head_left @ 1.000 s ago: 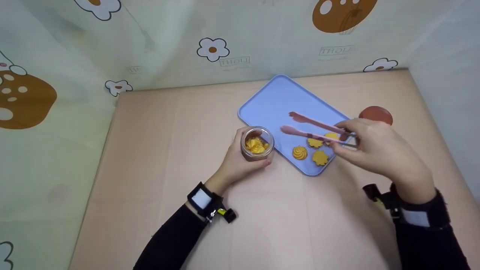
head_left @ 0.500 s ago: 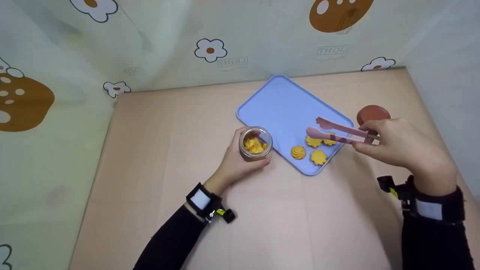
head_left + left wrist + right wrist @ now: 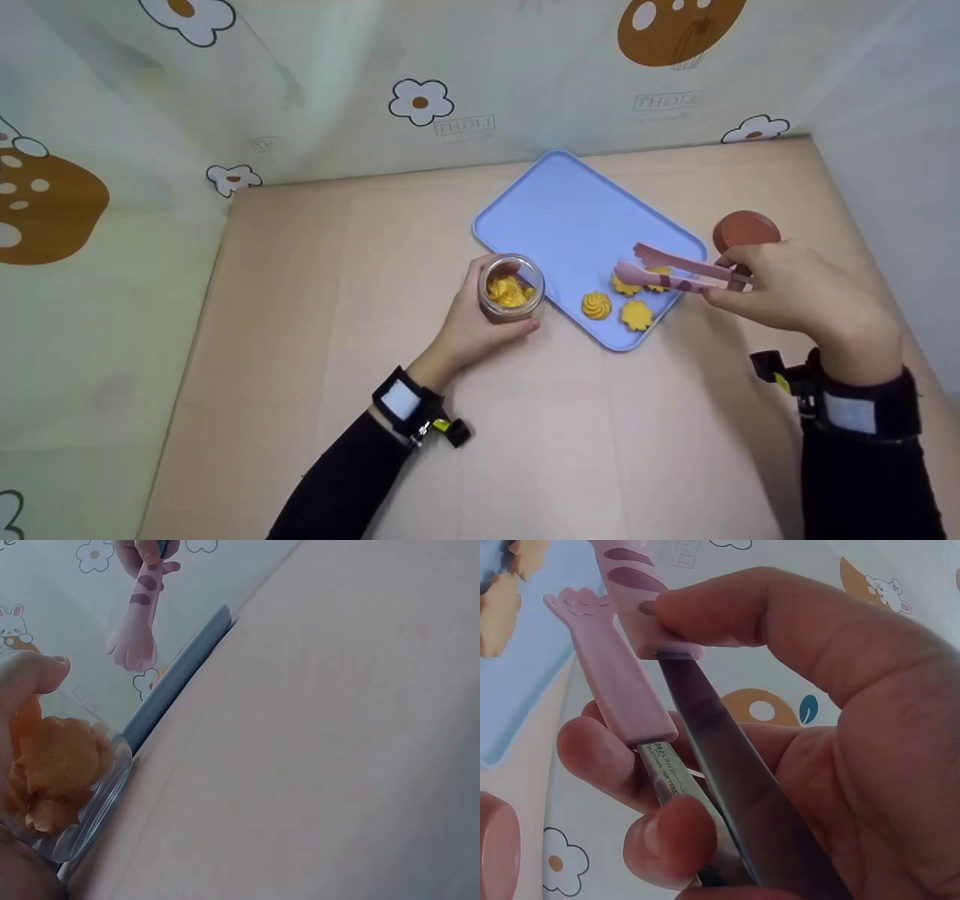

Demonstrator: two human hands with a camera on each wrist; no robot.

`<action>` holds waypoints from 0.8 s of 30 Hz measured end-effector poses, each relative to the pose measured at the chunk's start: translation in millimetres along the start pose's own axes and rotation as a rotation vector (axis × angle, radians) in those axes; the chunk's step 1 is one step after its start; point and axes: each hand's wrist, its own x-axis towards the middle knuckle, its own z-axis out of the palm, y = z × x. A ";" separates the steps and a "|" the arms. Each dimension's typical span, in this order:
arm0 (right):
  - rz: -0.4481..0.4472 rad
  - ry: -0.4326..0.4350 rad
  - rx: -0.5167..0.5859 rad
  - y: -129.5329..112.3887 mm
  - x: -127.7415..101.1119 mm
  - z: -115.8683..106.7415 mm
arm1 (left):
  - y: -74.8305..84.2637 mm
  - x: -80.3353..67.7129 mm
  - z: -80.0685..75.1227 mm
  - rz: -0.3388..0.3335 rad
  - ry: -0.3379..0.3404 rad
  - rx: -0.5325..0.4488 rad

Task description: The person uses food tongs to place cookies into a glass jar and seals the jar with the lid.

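Note:
My left hand [image 3: 472, 322] grips a clear glass jar [image 3: 538, 296] beside the tray's near-left edge. Yellow cookies [image 3: 510, 291] fill part of the jar; they also show in the left wrist view as a cluster [image 3: 60, 754] behind the glass. In my right hand [image 3: 806, 292] are pink tongs [image 3: 682, 263] with paw-shaped tips and metal shanks. Their tips stand apart over the tray, with no cookie seen between them, and overlap two flower-shaped cookies. A swirled cookie [image 3: 596, 305] and another flower-shaped cookie [image 3: 637, 316] lie nearer the tray's front corner.
The blue tray [image 3: 570, 210] lies at an angle on the pale table [image 3: 337, 300]. Just beyond my right hand sits a reddish-brown round lid [image 3: 746, 227]. Printed cloth [image 3: 315, 90] hangs behind the table and along its left side.
My right hand has carried the tongs rightward, from above the tray's middle to above the two flower-shaped cookies, then slightly lower. My left hand and the jar stay in place.

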 end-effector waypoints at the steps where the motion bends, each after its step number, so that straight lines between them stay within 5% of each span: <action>1: 0.005 -0.006 0.002 -0.1 0.7 0.3 | 0.0 -0.1 0.0 0.002 0.000 0.001; 24: -0.001 -0.031 0.048 -3.8 5.8 5.6 | -0.3 0.3 -0.5 0.004 0.003 -0.003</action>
